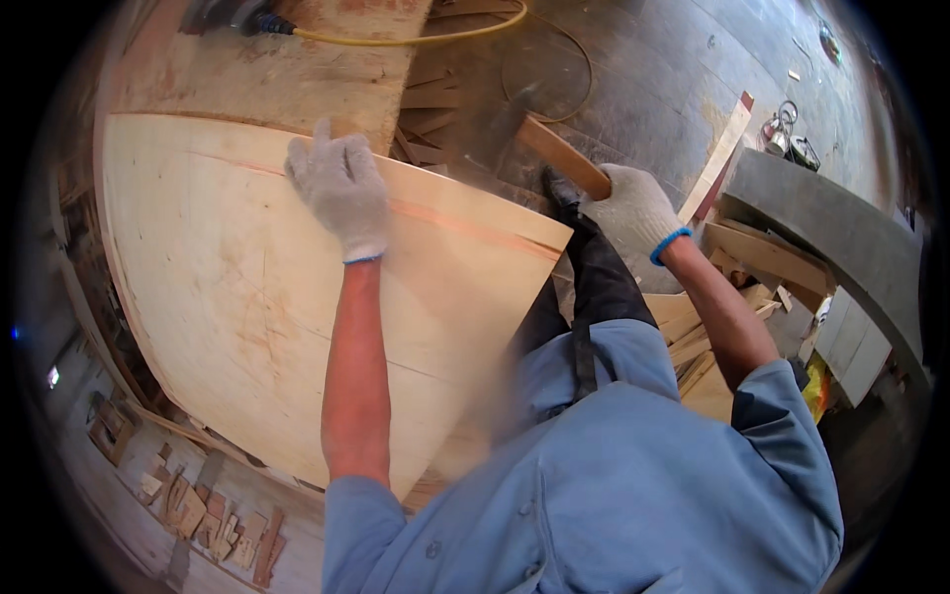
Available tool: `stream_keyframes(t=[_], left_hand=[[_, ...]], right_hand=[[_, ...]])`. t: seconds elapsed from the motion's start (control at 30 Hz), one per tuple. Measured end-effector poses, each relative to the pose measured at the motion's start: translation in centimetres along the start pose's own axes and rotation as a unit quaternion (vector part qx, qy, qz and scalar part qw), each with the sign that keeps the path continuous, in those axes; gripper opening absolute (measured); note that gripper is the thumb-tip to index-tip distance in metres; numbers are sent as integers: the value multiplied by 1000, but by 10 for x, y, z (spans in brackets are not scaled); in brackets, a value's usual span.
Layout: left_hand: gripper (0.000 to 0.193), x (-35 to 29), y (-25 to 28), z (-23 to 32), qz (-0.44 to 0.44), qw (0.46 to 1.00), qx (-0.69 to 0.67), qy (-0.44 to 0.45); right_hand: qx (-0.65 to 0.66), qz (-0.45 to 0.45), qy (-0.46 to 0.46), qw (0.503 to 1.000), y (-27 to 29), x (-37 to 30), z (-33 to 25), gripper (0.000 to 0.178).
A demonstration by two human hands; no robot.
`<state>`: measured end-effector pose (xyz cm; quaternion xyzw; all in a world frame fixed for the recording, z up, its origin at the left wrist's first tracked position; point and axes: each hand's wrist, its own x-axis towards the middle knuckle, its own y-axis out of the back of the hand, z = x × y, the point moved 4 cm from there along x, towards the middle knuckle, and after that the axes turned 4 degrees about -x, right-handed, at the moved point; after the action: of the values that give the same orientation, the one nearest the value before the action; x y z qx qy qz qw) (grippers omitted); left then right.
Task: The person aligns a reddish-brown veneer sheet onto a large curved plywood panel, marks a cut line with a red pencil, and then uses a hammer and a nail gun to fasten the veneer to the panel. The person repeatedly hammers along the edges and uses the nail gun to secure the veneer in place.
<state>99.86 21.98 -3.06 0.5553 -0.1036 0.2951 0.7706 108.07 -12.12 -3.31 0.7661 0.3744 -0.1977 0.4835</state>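
Wooden panel [228, 287] occupies the left of the scene, pale face up, its far right corner ending near the person's dark-clad legs. Left hand [343, 193], in a light knitted glove, bears on the panel at its far edge. Most of the panel lies left of and nearer than this contact; a narrowing section extends to the right. The fingers are partly bent at the edge; whether they clamp its underside cannot be told.

Right hand [625, 206], gloved alike, is closed around the handle of a wooden-handled tool [562, 155], clear of the panel and to the right of its corner. The handle points far and left; the dark tool head is blurred.

Beyond the panel, at far left, lies a wooden board [267, 74] crossed by a yellow hose [426, 41]. Wood offcuts [698, 346] lie to the right of the legs.
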Motion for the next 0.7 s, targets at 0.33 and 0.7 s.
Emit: stream_keyframes(t=[0.33,0.7], left_hand=[[11,1,10,8,-65,997,-29,-29],[12,-8,7,6,-68,997,-8,-37]], right_hand=[[-81,8,46,996,1,-5,5,32],[-55,-3,18,998,-5,-20,22,35]])
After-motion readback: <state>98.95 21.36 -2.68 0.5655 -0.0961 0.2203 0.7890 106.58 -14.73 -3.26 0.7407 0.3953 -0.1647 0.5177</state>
